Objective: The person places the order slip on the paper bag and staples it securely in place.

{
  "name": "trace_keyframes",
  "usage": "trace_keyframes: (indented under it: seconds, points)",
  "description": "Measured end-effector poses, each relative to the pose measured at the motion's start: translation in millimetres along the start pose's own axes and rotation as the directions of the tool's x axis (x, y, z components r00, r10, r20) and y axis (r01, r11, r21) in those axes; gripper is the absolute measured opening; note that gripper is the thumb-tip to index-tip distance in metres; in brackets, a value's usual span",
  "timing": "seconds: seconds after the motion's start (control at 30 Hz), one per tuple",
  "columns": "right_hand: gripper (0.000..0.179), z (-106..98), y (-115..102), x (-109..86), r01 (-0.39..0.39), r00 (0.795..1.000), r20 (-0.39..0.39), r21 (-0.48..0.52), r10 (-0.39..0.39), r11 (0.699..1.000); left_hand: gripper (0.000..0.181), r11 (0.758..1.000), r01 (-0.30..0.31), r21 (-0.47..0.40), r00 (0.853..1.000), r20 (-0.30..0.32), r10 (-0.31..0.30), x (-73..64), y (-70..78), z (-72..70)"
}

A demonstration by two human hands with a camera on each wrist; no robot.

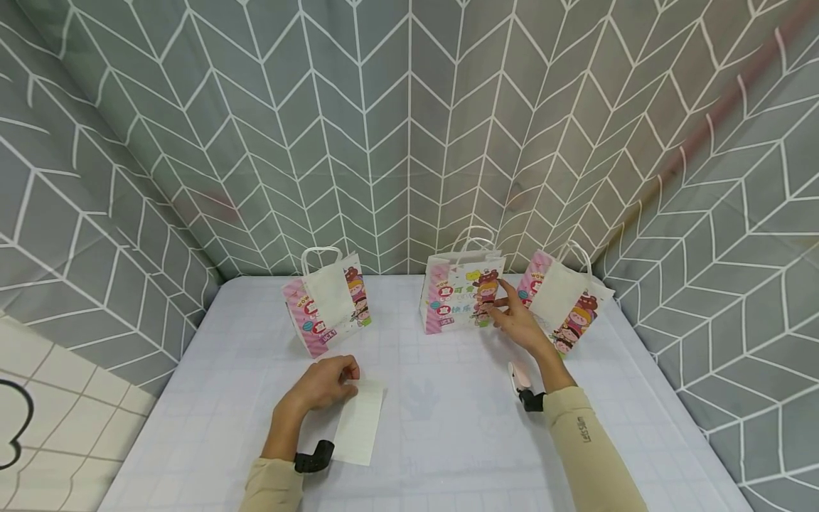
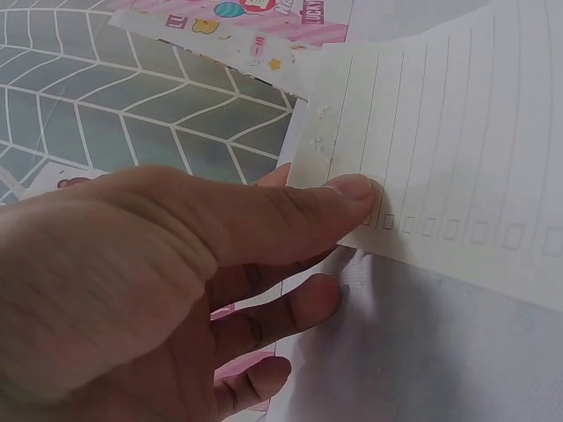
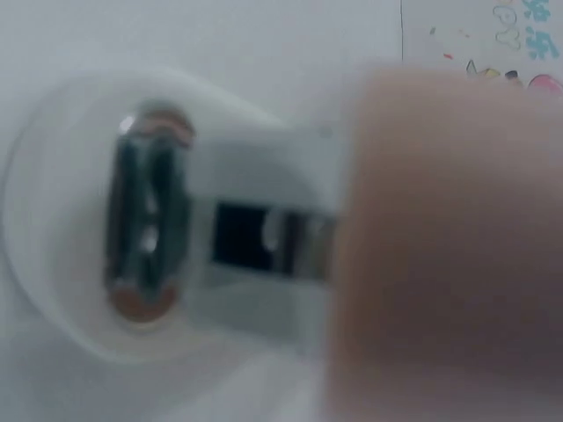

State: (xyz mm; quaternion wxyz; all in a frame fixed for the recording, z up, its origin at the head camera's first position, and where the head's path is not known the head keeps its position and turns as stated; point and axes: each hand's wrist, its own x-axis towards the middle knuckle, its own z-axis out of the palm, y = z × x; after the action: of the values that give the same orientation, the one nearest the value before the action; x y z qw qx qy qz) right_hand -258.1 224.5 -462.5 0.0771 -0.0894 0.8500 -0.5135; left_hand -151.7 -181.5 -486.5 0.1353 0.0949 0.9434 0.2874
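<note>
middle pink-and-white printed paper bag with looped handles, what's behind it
A grey fabric curtain with white chevron lines shows above and behind the bag. Anything on the white tabletop directly behind it would be covered.

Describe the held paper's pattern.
The paper has thin lines and small boxes, clearest in the left wrist view.

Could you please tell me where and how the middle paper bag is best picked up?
Probably by the white handles, from above: the middle paper bag stands upright and they loop up over its top edge. Coming slightly from the left should avoid the right hand at the bag's right edge.
</note>
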Motion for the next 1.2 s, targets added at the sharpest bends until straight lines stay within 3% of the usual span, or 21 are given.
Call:
trace_keyframes:
  seconds: [0.37,0.67,1.2]
  points:
    - [0.063,0,13,0.3,0.053,0.998,-0.011,-0.108,-0.054,0.993,0.019,0.998,0.027,-0.056,1.000,0.002,-0.026,1.5,1.3,1.8]
    - [0.067,3,9,-2.9,0.085,0.996,0.011,-0.069,-0.085,0.994,0.017,0.997,0.021,-0.069,1.000,-0.013,-0.022,4.5,3.8,2.7]
    - [0.067,6,10,-4.8,0.115,0.992,0.061,-0.093,-0.110,0.989,0.015,0.996,0.000,-0.084,0.999,-0.047,-0.004,6.6,10.5,0.0]
